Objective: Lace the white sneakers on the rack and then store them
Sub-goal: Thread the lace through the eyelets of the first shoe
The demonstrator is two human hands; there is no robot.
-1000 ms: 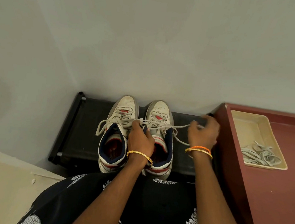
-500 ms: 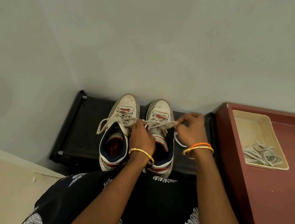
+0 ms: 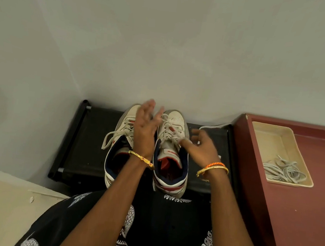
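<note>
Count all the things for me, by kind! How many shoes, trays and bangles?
White sneakers: 2, left one and right one, on the black rack
Trays: 1, cream tray holding loose laces
Bangles: 3, one gold, one gold, one orange
Total: 6

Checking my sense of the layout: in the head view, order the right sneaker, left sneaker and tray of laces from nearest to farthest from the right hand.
1. Right sneaker, touching the right hand.
2. Left sneaker, farther left.
3. Tray of laces, off right on the red cabinet.
</note>
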